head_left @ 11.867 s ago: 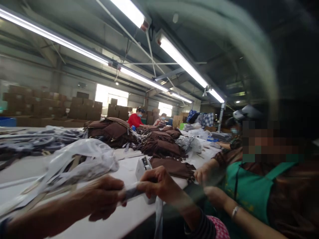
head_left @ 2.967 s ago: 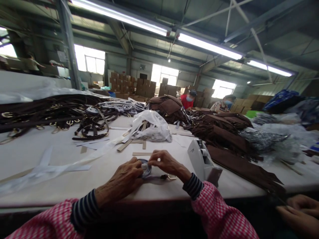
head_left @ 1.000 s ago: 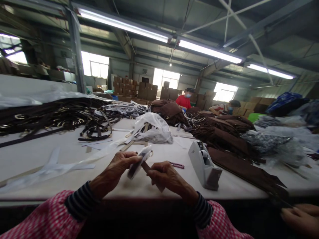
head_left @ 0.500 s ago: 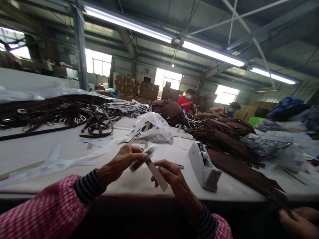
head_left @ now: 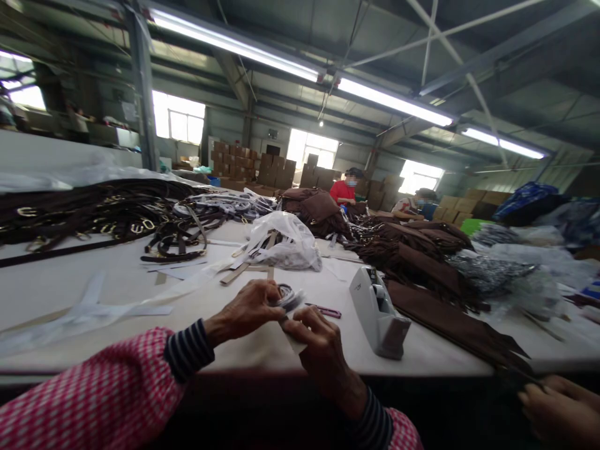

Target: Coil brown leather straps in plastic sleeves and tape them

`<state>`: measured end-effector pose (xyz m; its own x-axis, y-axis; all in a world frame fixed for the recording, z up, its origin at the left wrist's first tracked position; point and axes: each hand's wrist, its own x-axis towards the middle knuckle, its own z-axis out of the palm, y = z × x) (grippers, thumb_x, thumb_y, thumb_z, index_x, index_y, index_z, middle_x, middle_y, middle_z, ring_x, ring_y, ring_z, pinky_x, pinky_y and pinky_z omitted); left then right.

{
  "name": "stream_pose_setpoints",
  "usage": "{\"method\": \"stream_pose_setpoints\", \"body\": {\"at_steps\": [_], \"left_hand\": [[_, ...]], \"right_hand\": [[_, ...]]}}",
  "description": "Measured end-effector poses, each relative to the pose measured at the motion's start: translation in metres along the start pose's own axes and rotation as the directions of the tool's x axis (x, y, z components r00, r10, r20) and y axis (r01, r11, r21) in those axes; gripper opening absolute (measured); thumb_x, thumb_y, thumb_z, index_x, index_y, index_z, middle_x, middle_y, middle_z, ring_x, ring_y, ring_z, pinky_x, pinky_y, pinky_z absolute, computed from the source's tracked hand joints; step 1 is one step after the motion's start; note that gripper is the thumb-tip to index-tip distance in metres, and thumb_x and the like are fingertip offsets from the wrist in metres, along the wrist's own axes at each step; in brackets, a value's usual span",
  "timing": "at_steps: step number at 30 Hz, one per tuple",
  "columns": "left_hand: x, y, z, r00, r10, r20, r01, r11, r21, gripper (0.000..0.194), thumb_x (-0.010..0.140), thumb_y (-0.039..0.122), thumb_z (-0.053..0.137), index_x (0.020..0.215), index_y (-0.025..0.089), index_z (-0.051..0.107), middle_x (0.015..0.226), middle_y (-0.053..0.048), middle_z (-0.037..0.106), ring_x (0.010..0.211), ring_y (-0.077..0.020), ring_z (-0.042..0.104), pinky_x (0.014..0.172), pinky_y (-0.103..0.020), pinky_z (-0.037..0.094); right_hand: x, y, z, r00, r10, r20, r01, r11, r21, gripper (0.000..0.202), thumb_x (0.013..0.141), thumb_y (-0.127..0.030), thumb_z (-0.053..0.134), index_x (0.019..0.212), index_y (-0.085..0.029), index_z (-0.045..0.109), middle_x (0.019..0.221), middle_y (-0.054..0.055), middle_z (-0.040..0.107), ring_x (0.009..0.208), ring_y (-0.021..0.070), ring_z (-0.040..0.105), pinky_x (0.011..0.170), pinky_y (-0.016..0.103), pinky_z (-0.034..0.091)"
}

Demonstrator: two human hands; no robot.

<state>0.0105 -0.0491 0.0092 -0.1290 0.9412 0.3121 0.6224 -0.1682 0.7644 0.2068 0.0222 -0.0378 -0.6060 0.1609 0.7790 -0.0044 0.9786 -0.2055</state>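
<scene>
My left hand [head_left: 248, 309] pinches a small grey coiled bundle [head_left: 287, 295] with clear plastic at its end. My right hand [head_left: 323, 344] has its fingers closed on a flat beige strip [head_left: 293, 340], which runs up to the underside of the bundle. Both hands are close together above the front of the white table [head_left: 225, 344]. Fingers partly hide the strip and the bundle. Just beyond my right hand lies a pinkish-purple cutter [head_left: 328, 311], and to its right stands a white and grey tape dispenser [head_left: 377, 312].
A clear plastic bag [head_left: 288, 240] with strips in it lies ahead. Dark straps with metal buckles [head_left: 107, 209] are heaped at left. Brown fabric pieces [head_left: 417, 269] pile up at right. A co-worker's hands [head_left: 557, 403] are at the lower right; two people sit farther back.
The bundle has turned so its coiled end shows, and the strip has swung up beneath it. My left hand has shifted right. The view has moved slightly.
</scene>
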Motion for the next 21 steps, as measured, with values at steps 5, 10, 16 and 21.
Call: {"method": "stream_pose_setpoints", "body": {"at_steps": [5, 10, 16, 21], "left_hand": [[-0.016, -0.029, 0.038, 0.997, 0.073, -0.014, -0.071, 0.990, 0.119, 0.012, 0.083, 0.032, 0.068, 0.081, 0.021, 0.071, 0.097, -0.008, 0.069, 0.096, -0.0275, 0.059, 0.092, -0.041, 0.042], [-0.017, -0.034, 0.033, 0.993, 0.109, 0.047, -0.112, 0.992, 0.066, 0.011, 0.083, 0.030, 0.065, 0.082, 0.021, 0.072, 0.100, -0.009, 0.071, 0.100, -0.0286, 0.062, 0.092, -0.039, 0.045], [-0.008, -0.018, 0.012, 0.992, 0.050, 0.118, -0.044, 0.998, -0.051, 0.018, 0.077, 0.024, 0.059, 0.081, 0.019, 0.076, 0.076, -0.002, 0.071, 0.072, -0.0211, 0.062, 0.066, -0.029, 0.043], [-0.006, -0.018, 0.024, 0.995, -0.012, -0.098, -0.005, 0.986, -0.170, 0.008, 0.077, 0.027, 0.061, 0.080, 0.019, 0.061, 0.070, 0.002, 0.061, 0.067, -0.0160, 0.054, 0.062, -0.026, 0.041]], "right_hand": [[-0.009, 0.015, 0.011, 0.975, 0.159, 0.158, -0.179, 0.976, 0.125, 0.035, 0.079, 0.003, 0.060, 0.097, -0.022, 0.077, 0.112, 0.008, 0.070, 0.098, 0.0209, 0.068, 0.084, 0.029, 0.053], [0.003, 0.020, 0.008, 0.916, 0.261, 0.306, -0.313, 0.940, 0.133, 0.026, 0.082, -0.001, 0.063, 0.090, -0.021, 0.078, 0.093, 0.005, 0.073, 0.084, 0.0190, 0.069, 0.075, 0.026, 0.049], [0.031, 0.027, 0.001, 0.829, 0.356, 0.432, -0.481, 0.847, 0.225, 0.027, 0.079, 0.000, 0.067, 0.077, -0.023, 0.081, 0.080, 0.000, 0.074, 0.078, 0.0175, 0.068, 0.076, 0.026, 0.045], [0.045, 0.034, 0.004, 0.747, 0.482, 0.457, -0.615, 0.763, 0.201, 0.017, 0.068, -0.011, 0.084, 0.080, -0.018, 0.075, 0.073, -0.002, 0.071, 0.068, 0.0163, 0.064, 0.061, 0.023, 0.043]]}}
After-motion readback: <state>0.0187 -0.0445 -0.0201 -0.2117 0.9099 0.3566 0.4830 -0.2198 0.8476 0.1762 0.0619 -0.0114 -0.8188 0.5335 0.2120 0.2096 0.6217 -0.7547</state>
